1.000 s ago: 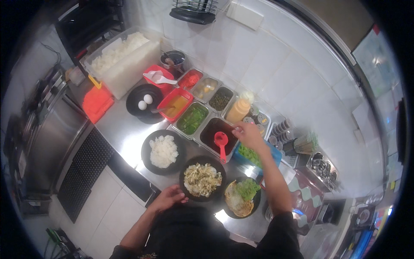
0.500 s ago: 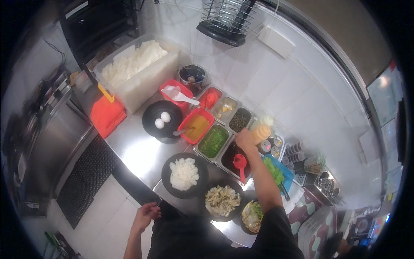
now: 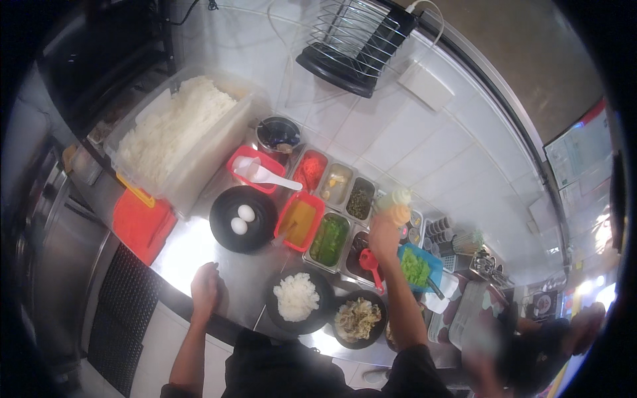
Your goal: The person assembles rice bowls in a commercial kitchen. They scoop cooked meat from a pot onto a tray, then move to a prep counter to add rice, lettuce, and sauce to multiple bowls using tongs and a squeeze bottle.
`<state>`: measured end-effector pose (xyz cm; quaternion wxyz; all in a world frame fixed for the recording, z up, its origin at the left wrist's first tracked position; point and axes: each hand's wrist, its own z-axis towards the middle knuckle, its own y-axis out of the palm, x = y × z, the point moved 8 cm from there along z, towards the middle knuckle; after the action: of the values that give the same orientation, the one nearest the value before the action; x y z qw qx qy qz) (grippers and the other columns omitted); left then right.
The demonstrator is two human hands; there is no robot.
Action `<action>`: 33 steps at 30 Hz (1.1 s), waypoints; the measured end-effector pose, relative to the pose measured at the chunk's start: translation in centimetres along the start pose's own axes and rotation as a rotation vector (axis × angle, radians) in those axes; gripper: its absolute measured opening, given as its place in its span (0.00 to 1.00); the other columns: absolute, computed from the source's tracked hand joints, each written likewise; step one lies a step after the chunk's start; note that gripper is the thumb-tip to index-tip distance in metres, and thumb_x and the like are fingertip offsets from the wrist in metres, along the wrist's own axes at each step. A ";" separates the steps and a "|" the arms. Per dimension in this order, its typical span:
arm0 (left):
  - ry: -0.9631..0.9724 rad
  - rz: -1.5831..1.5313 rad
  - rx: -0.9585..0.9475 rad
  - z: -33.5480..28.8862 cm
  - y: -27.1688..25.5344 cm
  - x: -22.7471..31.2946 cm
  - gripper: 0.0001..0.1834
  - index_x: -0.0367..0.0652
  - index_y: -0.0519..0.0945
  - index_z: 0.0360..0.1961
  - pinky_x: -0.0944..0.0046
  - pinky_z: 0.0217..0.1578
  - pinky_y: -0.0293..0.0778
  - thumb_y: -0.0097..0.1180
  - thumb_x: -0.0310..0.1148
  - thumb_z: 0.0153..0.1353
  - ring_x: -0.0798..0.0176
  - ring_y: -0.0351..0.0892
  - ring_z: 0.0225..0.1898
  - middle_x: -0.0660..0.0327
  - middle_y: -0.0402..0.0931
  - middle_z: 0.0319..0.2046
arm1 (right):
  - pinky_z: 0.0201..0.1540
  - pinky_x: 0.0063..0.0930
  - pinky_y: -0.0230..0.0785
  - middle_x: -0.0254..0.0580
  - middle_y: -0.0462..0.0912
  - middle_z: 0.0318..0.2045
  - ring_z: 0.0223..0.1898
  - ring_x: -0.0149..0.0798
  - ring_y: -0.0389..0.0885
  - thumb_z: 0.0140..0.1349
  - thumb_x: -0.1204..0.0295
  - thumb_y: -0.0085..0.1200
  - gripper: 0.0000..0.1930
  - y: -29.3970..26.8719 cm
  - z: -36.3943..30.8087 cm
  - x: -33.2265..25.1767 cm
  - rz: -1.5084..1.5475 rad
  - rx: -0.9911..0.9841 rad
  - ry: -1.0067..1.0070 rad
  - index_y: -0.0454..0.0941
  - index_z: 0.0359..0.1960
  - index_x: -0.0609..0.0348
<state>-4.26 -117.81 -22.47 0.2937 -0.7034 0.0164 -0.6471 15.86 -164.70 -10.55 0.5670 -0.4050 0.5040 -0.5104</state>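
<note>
My right hand (image 3: 385, 240) reaches over the condiment containers, its fingers around an orange squeeze bottle (image 3: 399, 213). A paler bottle (image 3: 399, 196) stands just behind. Near the counter's front edge is my left hand (image 3: 206, 289), fingers curled in with nothing visible in them. Closest to me are a black bowl of white rice (image 3: 296, 296) and a black bowl of pale, shredded-looking food (image 3: 359, 320). A red scoop (image 3: 370, 263) rests in the dark-sauce container (image 3: 357, 243) beside my right wrist. Two white eggs (image 3: 243, 219) sit on black dishware (image 3: 263, 207).
A big clear tub of rice (image 3: 174, 129) stands at the back left beside an orange cloth (image 3: 141, 224). Containers hold green vegetables (image 3: 329, 240), yellow liquid (image 3: 298, 222) and red shreds (image 3: 309, 172). Lettuce (image 3: 415, 268) fills a blue tray. Another person (image 3: 541, 348) is at the right.
My left hand has risen from beside my body to over the counter's edge, and its fingers have drawn in. My right hand stays at the orange bottle. The view has shifted; another person appears at right.
</note>
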 end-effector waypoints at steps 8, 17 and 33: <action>0.094 0.145 0.082 1.2 0.8 0.5 0.12 0.39 0.79 0.48 0.54 0.44 0.77 0.50 0.23 0.66 0.45 0.82 0.41 0.48 0.79 0.40 | 0.40 0.59 0.76 0.64 0.82 0.41 0.39 0.67 0.83 0.71 0.63 0.45 0.14 3.2 -2.4 -0.9 0.000 0.031 0.039 0.73 0.47 0.61; 0.037 0.149 0.052 1.9 0.7 0.5 0.13 0.42 0.79 0.49 0.51 0.43 0.77 0.50 0.22 0.64 0.43 0.82 0.41 0.48 0.79 0.40 | 0.49 0.56 0.72 0.61 0.83 0.38 0.42 0.65 0.81 0.68 0.58 0.54 0.19 3.3 3.3 -5.2 -0.155 -0.015 0.093 0.78 0.48 0.62; 0.094 0.164 0.075 2.0 0.6 1.4 0.11 0.40 0.79 0.47 0.50 0.40 0.77 0.50 0.22 0.64 0.41 0.82 0.39 0.48 0.78 0.39 | 0.44 0.50 0.75 0.63 0.83 0.37 0.41 0.60 0.83 0.63 0.67 0.54 0.13 1.2 8.9 -13.1 0.404 0.020 -0.152 0.83 0.37 0.66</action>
<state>-1.96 -118.14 -21.43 0.3705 -0.6572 0.0633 -0.6533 25.16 -152.08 -8.17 0.6980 -0.3273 0.5259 -0.3592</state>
